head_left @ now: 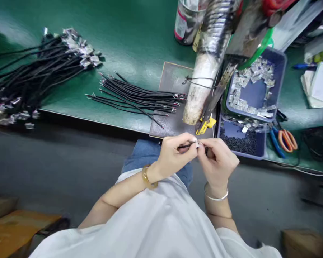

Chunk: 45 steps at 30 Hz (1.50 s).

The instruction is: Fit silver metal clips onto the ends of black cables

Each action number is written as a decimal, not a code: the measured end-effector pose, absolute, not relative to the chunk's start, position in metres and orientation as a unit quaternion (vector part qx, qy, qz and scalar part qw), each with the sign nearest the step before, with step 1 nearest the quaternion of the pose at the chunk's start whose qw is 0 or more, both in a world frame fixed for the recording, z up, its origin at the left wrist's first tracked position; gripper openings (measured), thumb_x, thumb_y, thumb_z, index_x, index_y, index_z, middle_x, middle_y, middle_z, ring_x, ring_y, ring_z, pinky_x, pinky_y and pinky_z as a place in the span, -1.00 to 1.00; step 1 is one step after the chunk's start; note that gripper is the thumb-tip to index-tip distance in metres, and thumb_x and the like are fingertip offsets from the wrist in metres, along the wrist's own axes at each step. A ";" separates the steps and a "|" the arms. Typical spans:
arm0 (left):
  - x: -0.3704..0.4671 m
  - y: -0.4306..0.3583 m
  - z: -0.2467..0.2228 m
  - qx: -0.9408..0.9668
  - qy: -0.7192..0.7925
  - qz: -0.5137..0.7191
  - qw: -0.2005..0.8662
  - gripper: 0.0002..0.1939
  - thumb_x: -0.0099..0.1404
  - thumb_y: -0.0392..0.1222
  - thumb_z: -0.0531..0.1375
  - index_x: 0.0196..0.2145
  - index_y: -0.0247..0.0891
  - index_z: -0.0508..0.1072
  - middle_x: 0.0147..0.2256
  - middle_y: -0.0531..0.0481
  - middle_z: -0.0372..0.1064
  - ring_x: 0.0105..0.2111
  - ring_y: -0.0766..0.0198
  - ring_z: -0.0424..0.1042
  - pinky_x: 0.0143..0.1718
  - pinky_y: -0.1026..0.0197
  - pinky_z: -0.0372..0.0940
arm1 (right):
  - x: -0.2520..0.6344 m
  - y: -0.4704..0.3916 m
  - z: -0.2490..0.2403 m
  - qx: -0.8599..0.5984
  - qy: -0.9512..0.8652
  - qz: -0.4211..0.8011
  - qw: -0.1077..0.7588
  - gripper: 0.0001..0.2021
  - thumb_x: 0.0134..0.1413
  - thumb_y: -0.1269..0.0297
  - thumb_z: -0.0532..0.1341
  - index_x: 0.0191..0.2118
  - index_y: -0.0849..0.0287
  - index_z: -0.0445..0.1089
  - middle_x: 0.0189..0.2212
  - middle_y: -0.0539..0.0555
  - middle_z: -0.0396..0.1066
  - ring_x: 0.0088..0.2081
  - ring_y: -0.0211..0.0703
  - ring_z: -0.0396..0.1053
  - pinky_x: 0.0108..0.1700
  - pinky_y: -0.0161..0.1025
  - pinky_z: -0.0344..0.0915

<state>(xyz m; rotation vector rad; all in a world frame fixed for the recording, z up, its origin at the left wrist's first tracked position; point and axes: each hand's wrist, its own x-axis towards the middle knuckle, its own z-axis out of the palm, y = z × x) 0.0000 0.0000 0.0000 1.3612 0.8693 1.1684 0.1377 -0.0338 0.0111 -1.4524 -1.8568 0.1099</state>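
Note:
Just off the bench's front edge, my left hand [174,154] is closed on a short black cable [186,145], pinched between thumb and fingers. My right hand [216,157] meets it at the cable's end, its thumb and fingertips pressed together at a small pale metallic piece [197,144]. Whether the right fingers grip that piece or only touch it is too small to tell. Beyond the hands, a soldering-type tool with a yellow tip part [206,125] hangs beside a white wrapped tube [200,86].
Loose black cables [140,95] lie on the green bench [131,21], partly over a dark board [174,77]. Finished-looking cables with metal ends [54,61] are piled left. Blue trays [281,77] hold metal parts and small black pieces; orange-handled pliers [287,140] lie right.

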 end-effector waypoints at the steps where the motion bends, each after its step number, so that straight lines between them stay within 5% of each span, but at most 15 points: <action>1: -0.003 -0.001 0.003 0.552 0.365 0.487 0.570 -0.90 0.22 -0.35 0.21 -0.46 -0.32 0.42 -0.63 0.20 0.05 -0.63 0.53 -0.05 -0.61 0.42 -0.10 | 0.142 -0.033 0.011 -0.586 -0.713 -0.001 0.385 -0.88 0.14 0.51 0.29 -0.25 0.15 0.46 -0.42 -0.07 0.47 -0.44 -0.39 0.35 -0.34 -0.39 0.28; 7: -0.018 0.002 0.013 0.404 0.357 0.448 0.713 -0.77 0.20 -0.15 0.33 -0.45 -0.30 0.39 -0.62 0.20 0.04 -0.62 0.51 -0.08 -0.62 0.38 -0.14 | 0.153 -0.036 0.014 -0.629 -0.609 -0.044 0.482 -0.84 0.13 0.53 0.28 -0.29 0.11 0.52 -0.51 -0.10 0.40 -0.55 -0.39 0.19 -0.49 -0.36 0.14; 14: -0.022 0.001 0.003 0.323 0.295 0.392 0.809 -0.75 0.29 -0.06 0.30 -0.35 -0.32 0.43 -0.60 0.21 -0.02 -0.61 0.50 -0.12 -0.60 0.36 -0.17 | 0.136 -0.046 0.015 -0.562 -0.697 0.084 0.436 -0.51 0.10 0.43 0.39 0.14 -0.05 0.43 -0.41 -0.11 0.48 -0.61 -0.42 0.07 -0.55 -0.36 0.13; 21: -0.023 0.001 0.007 0.345 0.285 0.397 0.801 -0.71 0.25 -0.05 0.34 -0.40 -0.36 0.43 -0.62 0.20 0.08 -0.61 0.50 -0.03 -0.60 0.36 -0.11 | 0.135 -0.040 0.016 -0.550 -0.732 0.024 0.403 -0.71 0.09 0.53 0.37 -0.10 0.04 0.51 -0.34 -0.06 0.55 -0.43 -0.38 0.43 -0.42 -0.39 0.31; 28: -0.025 0.002 0.004 0.346 0.304 0.389 0.798 -0.77 0.24 -0.13 0.33 -0.42 -0.35 0.45 -0.62 0.20 0.10 -0.62 0.52 -0.03 -0.59 0.38 -0.05 | 0.136 -0.045 0.013 -0.532 -0.756 -0.027 0.381 -0.73 0.11 0.53 0.35 -0.10 0.08 0.49 -0.45 -0.08 0.53 -0.50 -0.37 0.40 -0.40 -0.37 0.34; 33: -0.027 0.003 0.002 0.373 0.344 0.379 0.774 -0.84 0.21 -0.19 0.33 -0.41 -0.37 0.53 -0.49 0.03 0.41 -0.53 0.47 0.24 -0.45 0.39 0.20 | 0.164 -0.064 0.032 -0.633 -0.647 0.021 0.424 -0.71 0.21 0.40 0.26 0.03 0.01 0.44 -0.47 -0.09 0.51 -0.60 -0.34 0.35 -0.56 -0.34 0.23; 38: -0.033 0.003 0.015 0.512 0.311 0.310 0.738 -0.87 0.23 -0.26 0.27 -0.41 -0.39 0.56 -0.52 0.00 0.41 -0.54 0.44 0.24 -0.52 0.40 0.15 | 0.229 -0.048 0.041 -0.752 -0.595 -0.012 0.284 -0.88 0.27 0.18 0.23 -0.20 0.10 0.40 -0.42 -0.01 0.55 -0.44 -0.19 0.53 -0.33 -0.25 0.39; 42: -0.034 0.005 0.030 0.637 0.243 0.282 0.675 -0.89 0.22 -0.36 0.23 -0.43 -0.41 0.56 -0.53 0.02 0.39 -0.56 0.48 0.15 -0.56 0.41 0.06 | 0.262 -0.022 0.032 -0.765 -0.611 -0.088 0.184 -0.83 0.22 0.19 0.23 -0.36 0.12 0.34 -0.47 0.02 0.50 -0.46 -0.14 0.46 -0.32 -0.20 0.30; 45: -0.033 0.006 0.034 0.629 0.239 0.267 0.690 -0.87 0.23 -0.34 0.23 -0.44 -0.40 0.55 -0.56 0.04 0.33 -0.57 0.47 0.11 -0.58 0.40 0.03 | 0.264 -0.009 0.033 -0.754 -0.615 -0.136 0.187 -0.85 0.23 0.22 0.20 -0.36 0.12 0.34 -0.51 0.01 0.44 -0.49 -0.16 0.37 -0.33 -0.20 0.22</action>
